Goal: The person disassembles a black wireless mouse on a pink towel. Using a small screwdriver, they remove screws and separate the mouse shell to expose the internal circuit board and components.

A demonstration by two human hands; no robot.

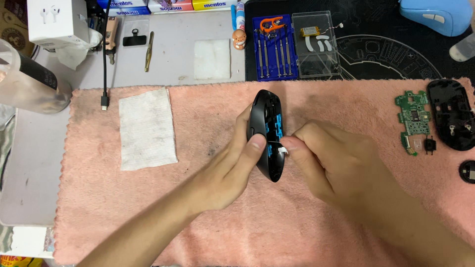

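- Underneath everything, my pink towel (307, 222) covers the middle of the desk, with a white wipe (147, 128) lying on its left part
- Far right on the towel sit a black mouse base (452, 114) and, just left of it, a green circuit board (413, 120), both well apart from my hands
- Centred between my hands, the black mouse shell (266, 134) stands on edge, blue inner parts facing right, long axis running away from me
- My left hand (232, 165) is closed round the shell's left side, thumb pressed on its near edge
- My right hand (331, 158) is nearer the open inside, fingers pinched shut on a small white bit (282, 150) touching the shell's lower rim
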